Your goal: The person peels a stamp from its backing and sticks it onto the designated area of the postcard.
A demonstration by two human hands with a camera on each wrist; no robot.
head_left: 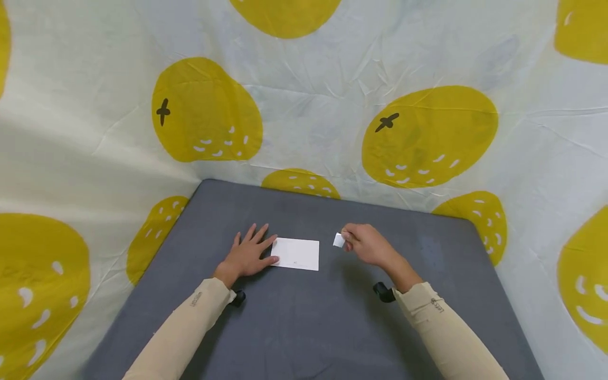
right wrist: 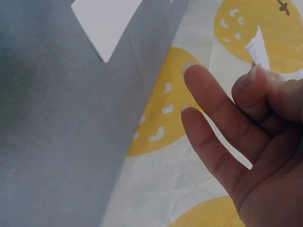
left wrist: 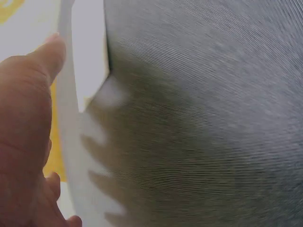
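Note:
A flat white rectangular card [head_left: 298,254], with tiny print near its lower edge, lies on the grey table. My left hand [head_left: 247,256] is at its left end, fingers spread and straight, the thumb and index fingertip at the card's edge. In the left wrist view the thumb points along the card [left wrist: 90,52]; whether it presses down I cannot tell. To the right of the card, my right hand [head_left: 368,245] is raised and pinches a small white piece of tape [head_left: 338,240] between thumb and index finger. One edge of this tape [right wrist: 258,49] looks jagged.
A grey cloth-like surface covers the table [head_left: 294,327]. White fabric with yellow fruit prints [head_left: 313,116] hangs behind and at both sides, meeting the table's edges. Dark wrist cameras [head_left: 382,292] sit under both sleeves.

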